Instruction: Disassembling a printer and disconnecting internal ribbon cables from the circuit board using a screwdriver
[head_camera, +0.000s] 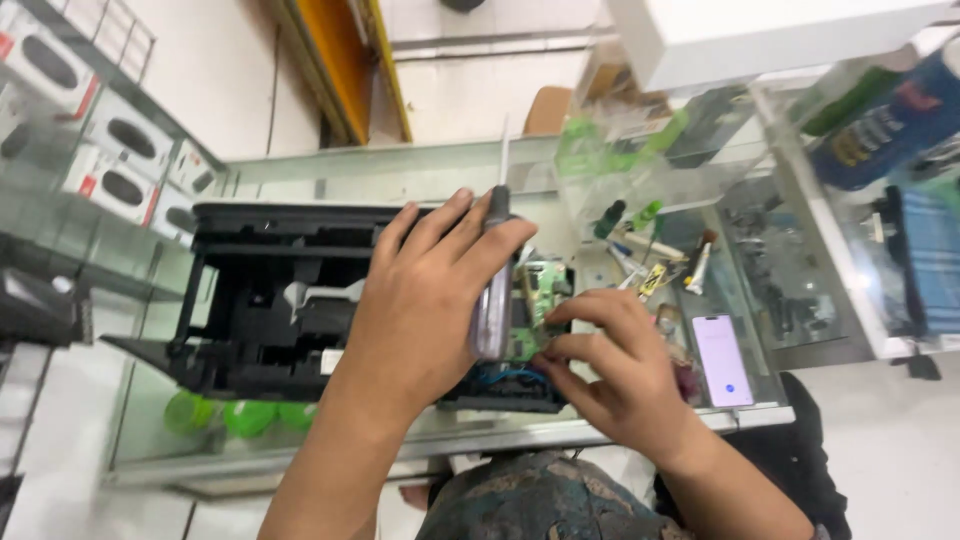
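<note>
Head view: the left hand (425, 310) has its grip wrapped round a clear-handled screwdriver (493, 300), shaft pointing up. The right hand (610, 365) pinches narrowly at the green circuit board (540, 295) inside the opened black printer (290, 300) on the glass counter (420, 180). A phone (722, 360) lies just right. Likely step: freeing the board; next needs the driver turned tip down

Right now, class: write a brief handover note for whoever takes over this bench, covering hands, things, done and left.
Left hand: holds a screwdriver upright over the green circuit board.
Right hand: fingers pinch at the board's edge.
Things: opened black printer on the glass counter; phone to the right.
Done: casing open, board exposed.
Left: board still sits in the printer.
</note>
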